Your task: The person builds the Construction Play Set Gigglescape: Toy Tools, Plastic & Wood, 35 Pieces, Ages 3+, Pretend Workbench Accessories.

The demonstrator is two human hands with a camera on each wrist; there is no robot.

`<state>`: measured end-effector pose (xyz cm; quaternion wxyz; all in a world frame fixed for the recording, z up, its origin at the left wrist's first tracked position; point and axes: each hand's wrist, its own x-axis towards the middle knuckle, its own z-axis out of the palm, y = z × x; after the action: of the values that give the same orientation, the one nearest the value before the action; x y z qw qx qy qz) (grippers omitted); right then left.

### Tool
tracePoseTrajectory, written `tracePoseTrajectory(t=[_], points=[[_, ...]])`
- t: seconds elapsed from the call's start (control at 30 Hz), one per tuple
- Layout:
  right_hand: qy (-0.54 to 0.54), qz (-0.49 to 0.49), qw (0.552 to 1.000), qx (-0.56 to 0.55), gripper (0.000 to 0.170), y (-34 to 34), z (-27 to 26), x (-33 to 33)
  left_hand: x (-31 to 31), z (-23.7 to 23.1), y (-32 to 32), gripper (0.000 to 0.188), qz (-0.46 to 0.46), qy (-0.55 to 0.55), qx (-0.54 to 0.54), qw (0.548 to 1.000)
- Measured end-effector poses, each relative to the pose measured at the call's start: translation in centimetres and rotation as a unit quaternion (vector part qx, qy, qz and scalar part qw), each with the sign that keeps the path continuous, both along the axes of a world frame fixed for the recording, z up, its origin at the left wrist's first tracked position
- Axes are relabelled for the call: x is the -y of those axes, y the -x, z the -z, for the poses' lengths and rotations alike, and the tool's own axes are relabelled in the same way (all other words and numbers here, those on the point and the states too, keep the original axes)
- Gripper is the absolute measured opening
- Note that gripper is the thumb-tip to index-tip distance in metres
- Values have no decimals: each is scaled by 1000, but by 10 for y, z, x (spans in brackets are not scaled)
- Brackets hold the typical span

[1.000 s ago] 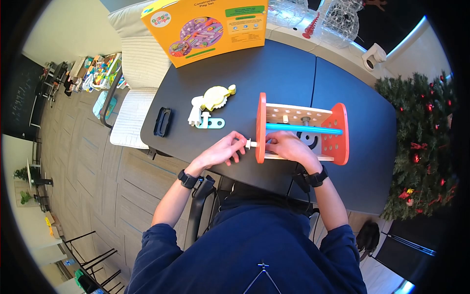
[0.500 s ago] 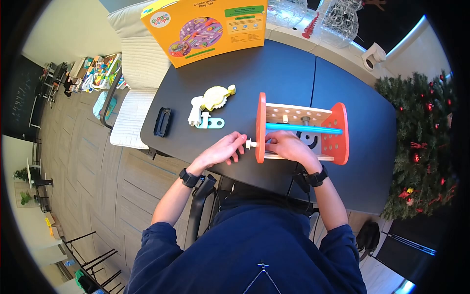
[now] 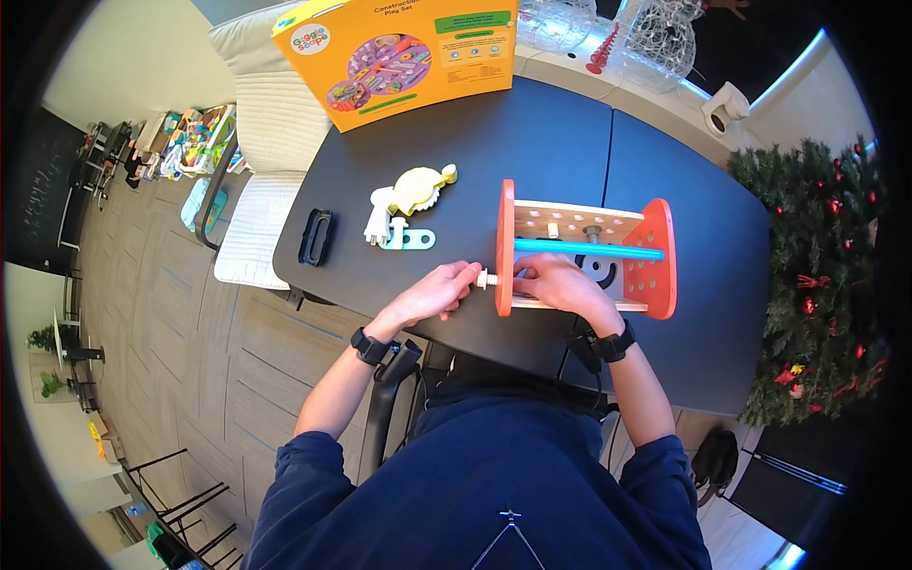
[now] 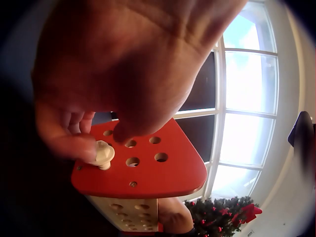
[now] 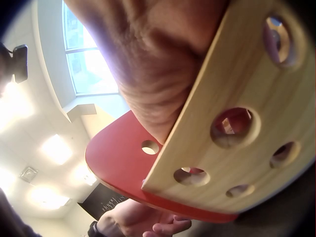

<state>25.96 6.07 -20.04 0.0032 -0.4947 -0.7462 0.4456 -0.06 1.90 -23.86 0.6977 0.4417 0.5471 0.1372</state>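
A toy workbench with red end panels (image 3: 506, 228) and pale wooden sides stands on the table. A white bolt (image 3: 484, 279) sticks out of its left panel. My left hand (image 3: 432, 296) has its fingertips at the bolt head; in the left wrist view a curled finger presses the bolt (image 4: 103, 154), with the thumb just beyond it. My right hand (image 3: 562, 285) reaches inside the workbench, against the inner face of the left panel; its fingertips and anything between them are hidden. A blue rod (image 3: 589, 250) spans the two panels.
Yellow pieces (image 3: 415, 191), a white piece (image 3: 378, 224) and a light-blue strip (image 3: 418, 239) lie left of the workbench. A black tray (image 3: 315, 237) is at the table's left edge, a yellow box (image 3: 408, 66) at the back. A decorated tree (image 3: 807, 285) stands at right.
The fingers of my left hand have curled in closer at the bolt head. My right hand and the workbench look unmoved.
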Motion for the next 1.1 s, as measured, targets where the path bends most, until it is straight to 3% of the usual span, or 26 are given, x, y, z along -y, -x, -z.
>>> tracePoseTrajectory(t=[0.2, 0.3, 0.4, 0.5, 0.6, 0.7, 0.9, 1.1], points=[[-21, 10, 999, -27, 36, -3, 11, 2, 14, 1, 0, 38, 12, -104, 47, 993], [-22, 6, 999, -25, 36, -3, 10, 2, 15, -19, -6, 33, -12, -69, 7, 997], [-5, 3, 1000, -8, 38, 0, 0, 1, 7, -7, -5, 30, -50, 1, 8, 999], [-16, 8, 1000, -17, 38, -1, 5, 2, 4, 6, -4, 33, -9, -8, 13, 1000], [-22, 14, 999, -23, 38, -3, 8, 2, 10, -4, -5, 35, 26, -86, -7, 996], [-5, 8, 1000, -3, 39, -1, 0, 2, 16, -12, -8, 34, -13, -121, 13, 993], [-25, 3, 999, -24, 38, -3, 13, 1, 2, -2, -2, 29, -1, 9, 5, 1000], [0, 4, 1000, -2, 38, -1, -3, 2, 13, -4, -4, 29, -2, -97, 27, 995]])
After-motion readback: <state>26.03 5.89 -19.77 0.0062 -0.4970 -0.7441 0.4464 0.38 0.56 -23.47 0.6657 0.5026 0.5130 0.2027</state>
